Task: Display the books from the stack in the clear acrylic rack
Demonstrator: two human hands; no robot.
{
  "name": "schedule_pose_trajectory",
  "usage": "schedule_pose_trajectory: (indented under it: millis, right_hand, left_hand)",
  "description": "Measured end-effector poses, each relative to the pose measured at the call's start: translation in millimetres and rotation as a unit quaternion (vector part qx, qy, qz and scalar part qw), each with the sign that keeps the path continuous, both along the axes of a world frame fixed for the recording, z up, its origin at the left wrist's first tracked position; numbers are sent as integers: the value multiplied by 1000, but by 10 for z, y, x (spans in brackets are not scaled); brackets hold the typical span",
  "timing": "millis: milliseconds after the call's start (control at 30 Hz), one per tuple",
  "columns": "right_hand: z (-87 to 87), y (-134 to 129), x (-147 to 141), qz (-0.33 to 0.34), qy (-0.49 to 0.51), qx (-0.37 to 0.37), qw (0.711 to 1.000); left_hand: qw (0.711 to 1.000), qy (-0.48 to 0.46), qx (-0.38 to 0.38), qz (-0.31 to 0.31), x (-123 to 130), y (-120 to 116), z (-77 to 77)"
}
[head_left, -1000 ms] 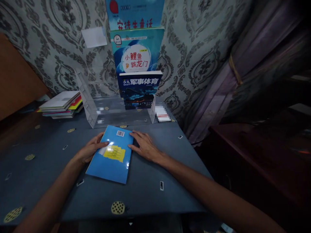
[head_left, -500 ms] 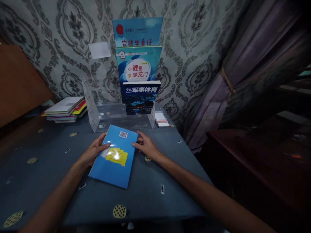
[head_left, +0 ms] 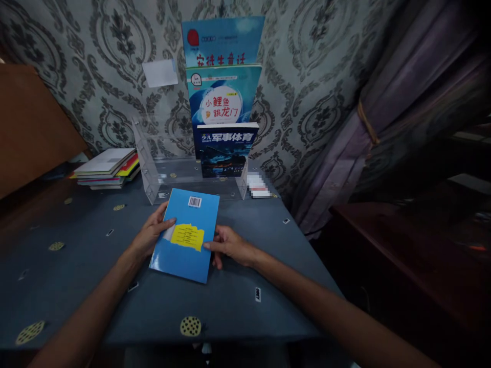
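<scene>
A thin blue book is held over the table with its back cover up, showing a barcode and a yellow text patch. My left hand grips its left edge, thumb on the cover and fingers underneath. On the right edge my right hand is closed too, its thumb lying over the cover. Just beyond stands a clear acrylic rack. Its right side carries three upright books in steps: a dark military book in front, a teal book behind it, and a blue book at the back.
A stack of books lies at the table's left rear. The blue tablecloth has a pineapple print. Behind is a patterned wall, with a tied curtain at the right. A dark red surface stands right of the table.
The book has turned a little more upright in my hands. My right hand has slid down its right edge. The view has shifted slightly.
</scene>
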State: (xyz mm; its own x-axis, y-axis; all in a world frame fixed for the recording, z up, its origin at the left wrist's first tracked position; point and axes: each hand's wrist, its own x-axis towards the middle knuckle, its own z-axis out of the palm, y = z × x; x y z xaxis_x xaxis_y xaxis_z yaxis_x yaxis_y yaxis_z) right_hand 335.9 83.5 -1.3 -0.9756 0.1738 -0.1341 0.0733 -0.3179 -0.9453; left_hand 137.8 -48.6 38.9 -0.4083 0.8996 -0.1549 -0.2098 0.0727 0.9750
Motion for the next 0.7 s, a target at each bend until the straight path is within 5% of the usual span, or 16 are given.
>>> schedule_pose_trajectory:
  millis: [300, 467, 567, 700]
  right_hand:
    - [-50, 114, -10, -58, 45, 52, 996]
    - [86, 175, 49, -92, 70, 154, 981]
    - [190, 170, 142, -134, 86, 301, 940]
    - [188, 196, 242, -177, 88, 538, 820]
  left_hand:
    - [999, 21, 28, -32, 13, -20, 30]
    - [998, 31, 49, -26, 26, -16, 66]
    - [995, 64, 81, 6, 17, -47, 124]
    - [978, 171, 120, 21, -25, -109, 229]
